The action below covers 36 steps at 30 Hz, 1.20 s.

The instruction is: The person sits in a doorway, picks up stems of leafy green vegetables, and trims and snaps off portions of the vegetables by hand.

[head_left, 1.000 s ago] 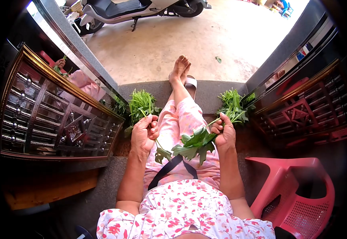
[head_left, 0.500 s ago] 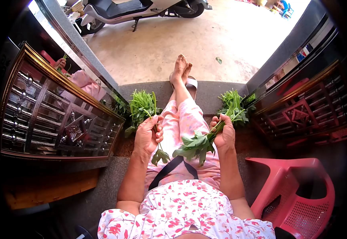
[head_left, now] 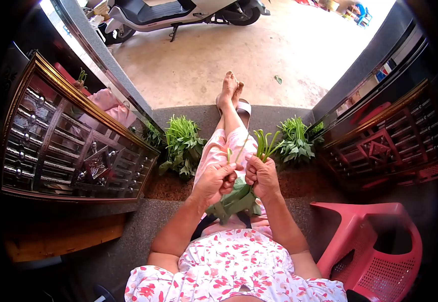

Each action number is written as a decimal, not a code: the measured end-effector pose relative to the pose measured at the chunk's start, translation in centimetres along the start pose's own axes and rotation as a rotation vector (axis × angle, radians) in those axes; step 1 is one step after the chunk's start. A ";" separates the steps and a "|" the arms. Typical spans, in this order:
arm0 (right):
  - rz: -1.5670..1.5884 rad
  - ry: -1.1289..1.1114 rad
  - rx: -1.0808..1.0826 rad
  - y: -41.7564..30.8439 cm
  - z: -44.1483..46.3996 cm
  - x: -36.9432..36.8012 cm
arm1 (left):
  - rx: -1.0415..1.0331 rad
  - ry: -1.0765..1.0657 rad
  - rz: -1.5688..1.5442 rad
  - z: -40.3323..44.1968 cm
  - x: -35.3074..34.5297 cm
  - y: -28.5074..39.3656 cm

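Above my lap my two hands are close together. My right hand (head_left: 263, 176) is closed around a bunch of leafy greens (head_left: 234, 201); its pale stems stick up past the fingers and the broad leaves hang below. My left hand (head_left: 216, 182) pinches a thin green stem (head_left: 229, 155) just beside the bunch. Beyond my left hand a pile of greens (head_left: 183, 143) lies by the left door, and another pile (head_left: 296, 141) lies by the right door.
Ornate door panels (head_left: 78, 146) (head_left: 385, 141) flank me. A pink plastic chair (head_left: 349, 236) is at the lower right. My crossed bare feet (head_left: 229, 93) rest by a sandal (head_left: 244, 106). Outside are a parked scooter (head_left: 163, 15) and a loose leaf (head_left: 278, 79).
Both hands have moved inward and now nearly meet over my lap. The bunch in my right hand has turned, so its stems point upward.
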State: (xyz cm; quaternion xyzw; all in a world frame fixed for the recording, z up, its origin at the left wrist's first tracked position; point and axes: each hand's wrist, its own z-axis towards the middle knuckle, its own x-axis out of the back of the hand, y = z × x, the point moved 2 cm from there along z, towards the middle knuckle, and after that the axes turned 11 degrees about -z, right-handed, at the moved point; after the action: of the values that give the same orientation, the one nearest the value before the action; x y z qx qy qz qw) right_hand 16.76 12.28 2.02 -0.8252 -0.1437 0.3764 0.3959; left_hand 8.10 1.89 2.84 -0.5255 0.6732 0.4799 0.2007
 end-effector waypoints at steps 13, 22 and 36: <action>-0.174 0.084 0.095 -0.1 -0.2 -0.2 | 0.088 -0.039 0.064 0.2 -0.2 -0.7; 0.104 0.144 0.000 -2.2 0.9 3.1 | -0.047 -0.006 0.104 0.5 2.0 1.3; 0.831 -0.233 -0.334 -1.8 2.5 6.5 | -0.225 0.114 0.065 -0.6 2.9 3.8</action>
State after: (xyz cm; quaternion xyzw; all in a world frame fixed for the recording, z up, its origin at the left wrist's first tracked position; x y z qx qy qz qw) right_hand 19.42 18.30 -0.88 -0.8174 0.0970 0.5652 0.0545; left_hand 3.75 -0.17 2.50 -0.5491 0.6419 0.5281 0.0863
